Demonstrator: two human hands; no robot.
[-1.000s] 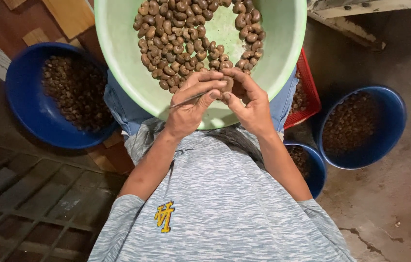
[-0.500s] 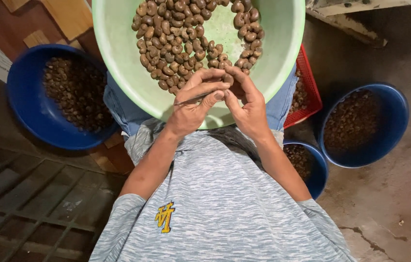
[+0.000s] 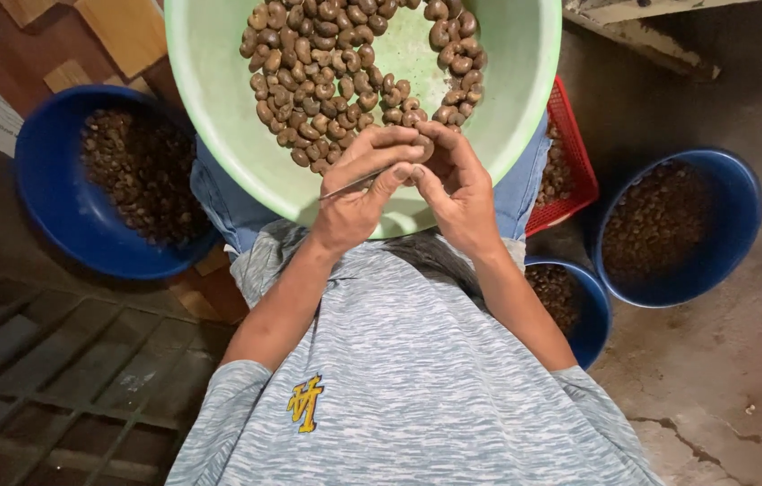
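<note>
Two hands over the green basin (image 3: 219, 135) on the lap: left hand (image 3: 358, 193) grips a thin metal pick (image 3: 354, 184), right hand (image 3: 457, 184) pinches one nut (image 3: 419, 148), close above the nut heap (image 3: 345, 72), so pieces fall inside; blue bowls (image 3: 57, 198) flank within reach.

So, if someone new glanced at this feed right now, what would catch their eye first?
The big pale green basin on the person's lap, heaped with brown cashew nuts. At its near rim the left hand, holding a thin metal pick, meets the right hand around one nut. Dark-filled blue bowls sit at far left and right.
</note>
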